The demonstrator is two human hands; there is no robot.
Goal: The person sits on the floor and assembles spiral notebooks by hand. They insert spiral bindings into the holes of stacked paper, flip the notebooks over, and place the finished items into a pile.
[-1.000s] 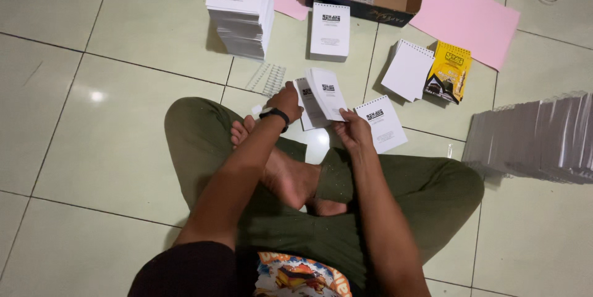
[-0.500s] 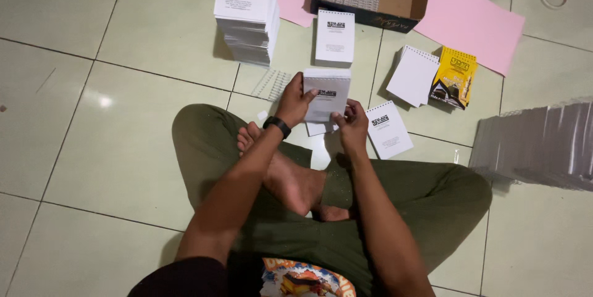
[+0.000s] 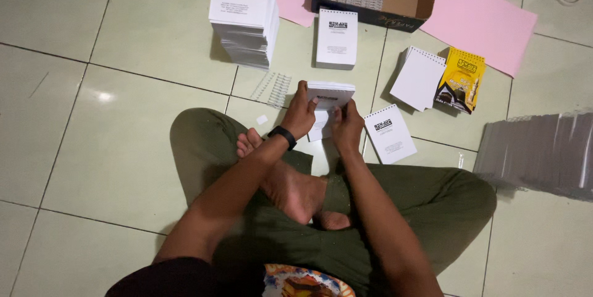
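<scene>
The fingers of the left hand (image 3: 301, 113) and the right hand (image 3: 346, 125) were closed on the two sides of a small white booklet block (image 3: 328, 96), thumbs pressed to its near face, holding it just above the floor tiles (image 3: 123, 167) at twelve o'clock from the crossed feet. The likeliest trouble, as I judged it, was the loose pages slipping askew in that two-sided pinch, leaving their edges out of line. The block looked thin, white, with a dark emblem on its cover, a wire coil (image 3: 272, 89) lying at its nine o'clock and a finished pad (image 3: 390, 133) at its four o'clock.
</scene>
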